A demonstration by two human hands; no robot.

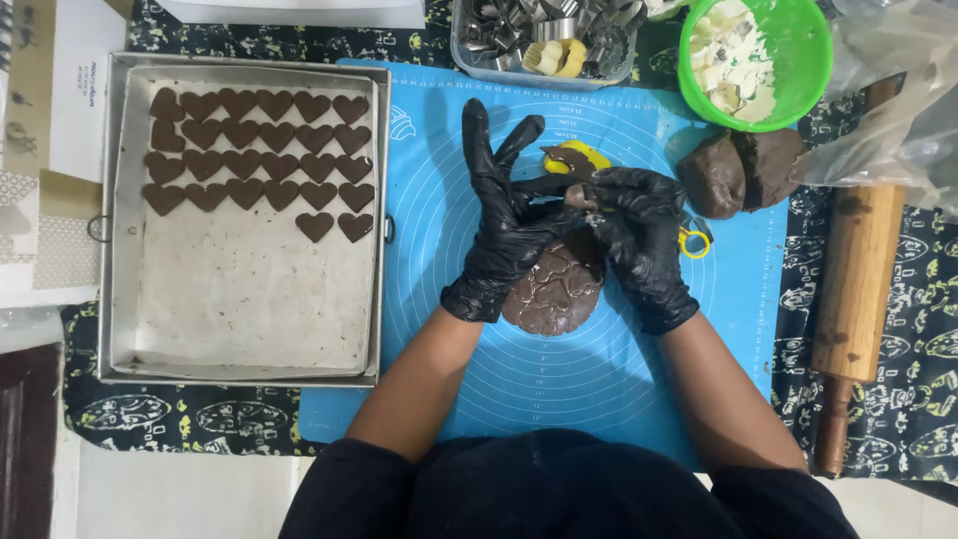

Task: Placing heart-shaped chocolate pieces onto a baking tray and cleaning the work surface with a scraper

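Both hands wear black gloves over a blue silicone baking mat [609, 369]. My left hand [504, 220] has three fingers spread upward while its thumb and forefinger pinch a small bit of brown dough beside a yellow cutter [577, 157]. My right hand [644, 240] is closed around the same small dough piece, touching the left hand. Below the hands lies a flattened round of chocolate dough [554, 289] with cut-out marks. A metal baking tray [115, 250] on the left holds several brown heart-shaped dough pieces [259, 160] in rows.
A lump of brown dough [738, 172] sits at the mat's right. A wooden rolling pin [853, 289] lies on the far right. A green bowl [798, 80] and a container of metal cutters [539, 35] stand at the back. A yellow ring [696, 243] lies by my right hand.
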